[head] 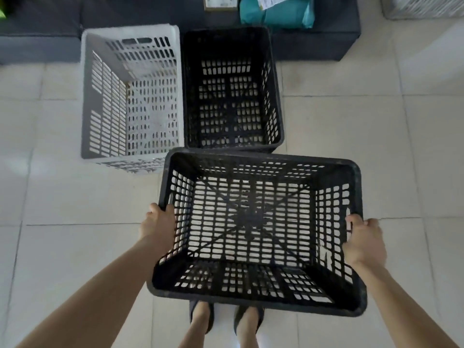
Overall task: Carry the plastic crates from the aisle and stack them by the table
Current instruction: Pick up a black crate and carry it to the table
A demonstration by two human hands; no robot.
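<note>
floor [75,197] of pale tiles across whole view. far left, along the back: low dark grey upholstered unit [37,26]. next rightward: white crate [133,101], upright, open top up, on floor against the dark unit, tiles visible through slotted base.

left grip [158,222] lower in view, fingers curled round left rim of carried black crate [258,232], bare forearm behind it.

standing black crate [232,89] just right of white crate, long sides touching or very nearly so, not clear which; upright on floor, open top up.

carried black crate held off floor in front of the body, open top up, level or slightly tilted, far left corner overlapping near ends of both standing crates in view; contact with them not determinable. below its near rim: two feet in dark slippers [200,315].

at top, on the dark unit: small cardboard box [221,2], then teal bag [276,13].

right grip [364,242] wrapped over right rim of carried black crate, thumb on inner side.

top right corner: white patterned object [421,6], identity unclear.
</note>
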